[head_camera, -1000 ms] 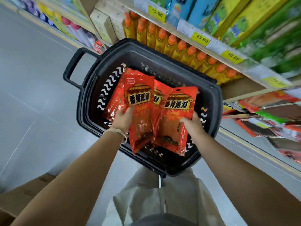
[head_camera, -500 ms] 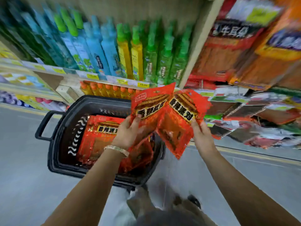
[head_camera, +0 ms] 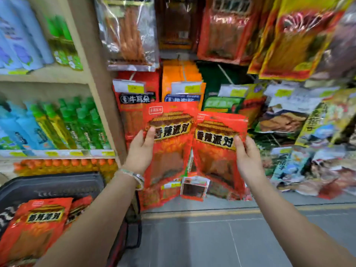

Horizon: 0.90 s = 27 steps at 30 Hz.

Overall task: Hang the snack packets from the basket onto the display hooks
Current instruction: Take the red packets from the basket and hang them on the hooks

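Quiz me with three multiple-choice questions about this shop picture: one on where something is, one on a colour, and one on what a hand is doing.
1. Where is the black basket?
A. low at the left of the view
B. up on the top shelf
C. hanging from a hook

2. What colour are the held packets?
A. blue
B. red
C. white

3. What is the right hand doing?
A. resting on the floor
B. hanging idle
C. gripping a packet

Answers:
1 A, its dark rim shows at the lower left, with more of the same packets inside.
2 B, both packets are red with dark lettering on a yellow band.
3 C, its thumb lies on the front of a packet and its fingers curl behind it.
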Each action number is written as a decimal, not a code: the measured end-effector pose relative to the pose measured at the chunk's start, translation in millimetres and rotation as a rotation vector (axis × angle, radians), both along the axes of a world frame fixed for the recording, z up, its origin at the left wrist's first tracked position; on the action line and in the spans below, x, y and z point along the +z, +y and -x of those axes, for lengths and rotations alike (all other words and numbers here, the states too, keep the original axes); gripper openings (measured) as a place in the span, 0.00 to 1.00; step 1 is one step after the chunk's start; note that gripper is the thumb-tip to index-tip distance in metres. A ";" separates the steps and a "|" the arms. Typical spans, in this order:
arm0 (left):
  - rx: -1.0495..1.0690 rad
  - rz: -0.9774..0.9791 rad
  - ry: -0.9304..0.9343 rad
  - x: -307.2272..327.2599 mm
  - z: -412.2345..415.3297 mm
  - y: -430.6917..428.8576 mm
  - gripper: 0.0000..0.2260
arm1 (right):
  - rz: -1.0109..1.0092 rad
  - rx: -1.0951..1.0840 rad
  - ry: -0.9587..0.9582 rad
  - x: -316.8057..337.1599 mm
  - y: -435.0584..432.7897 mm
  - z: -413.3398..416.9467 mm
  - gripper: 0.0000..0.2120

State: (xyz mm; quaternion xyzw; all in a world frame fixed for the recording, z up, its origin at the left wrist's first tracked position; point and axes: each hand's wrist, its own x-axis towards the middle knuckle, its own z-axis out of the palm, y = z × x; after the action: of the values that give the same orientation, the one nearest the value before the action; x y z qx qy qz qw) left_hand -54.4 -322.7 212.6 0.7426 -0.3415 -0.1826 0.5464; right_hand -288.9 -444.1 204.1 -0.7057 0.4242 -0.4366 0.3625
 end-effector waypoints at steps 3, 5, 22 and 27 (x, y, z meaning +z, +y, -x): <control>-0.011 0.124 -0.071 35.8 16.2 -35.8 0.13 | 0.101 -0.070 -0.040 39.6 -30.0 26.1 0.16; 0.000 0.169 -0.098 58.9 19.9 -57.7 0.18 | 0.195 -0.102 -0.065 67.4 -49.8 36.3 0.12; -0.078 0.530 -0.073 196.3 -3.5 -190.9 0.10 | 0.305 -0.097 -0.417 235.8 -200.1 -14.5 0.07; -0.147 0.549 -0.028 206.1 -17.4 -216.8 0.10 | 0.175 0.002 -0.507 252.3 -236.4 -42.1 0.09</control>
State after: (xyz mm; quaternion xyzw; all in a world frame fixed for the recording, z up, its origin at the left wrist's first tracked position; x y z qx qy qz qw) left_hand -37.0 -539.5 418.7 0.5427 -0.4386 -0.1118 0.7076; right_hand -246.7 -680.5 456.4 -0.6029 0.2796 -0.6342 0.3952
